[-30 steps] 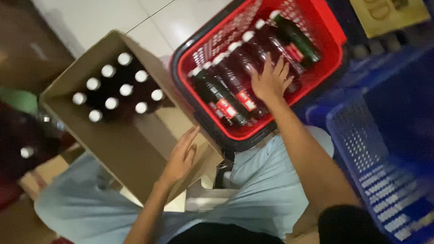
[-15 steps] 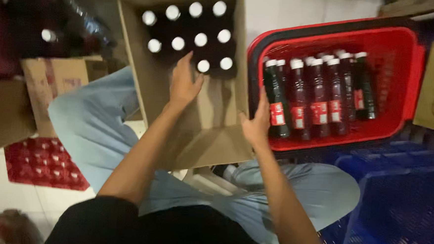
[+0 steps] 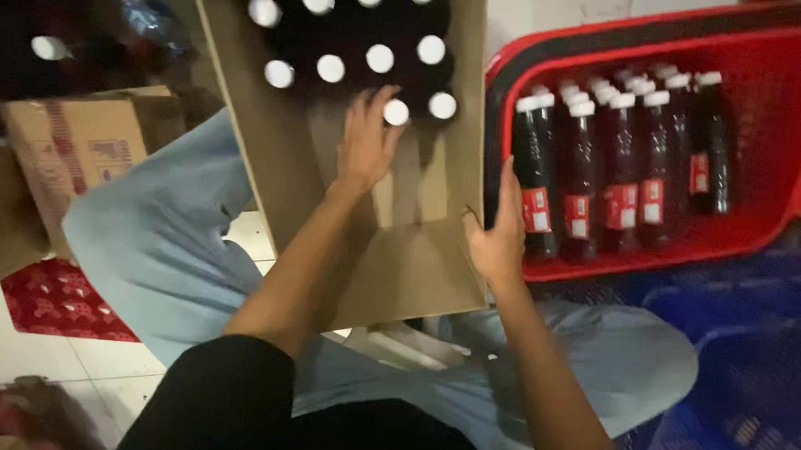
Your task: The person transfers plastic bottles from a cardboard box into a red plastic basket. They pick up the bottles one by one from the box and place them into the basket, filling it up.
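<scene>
White tile floor (image 3: 10, 360); cardboard box (image 3: 416, 271) of white-capped bottles (image 3: 379, 58); left hand (image 3: 366, 146) grip apart inside, right hand (image 3: 498, 244) clamped on box edge.

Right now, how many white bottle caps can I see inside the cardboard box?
10 white caps in the cardboard box: four in the far row, four in the middle, two beside the left hand. More may be hidden past the picture's top edge.

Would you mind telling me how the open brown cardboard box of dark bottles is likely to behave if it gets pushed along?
The brown cardboard box probably feels heavy at the far end, where the white-capped dark bottles cluster. Its thin walls may flex where the right hand grips the rim. The bottles stand upright with free space beside the left hand, so they might tip or slide.
</scene>
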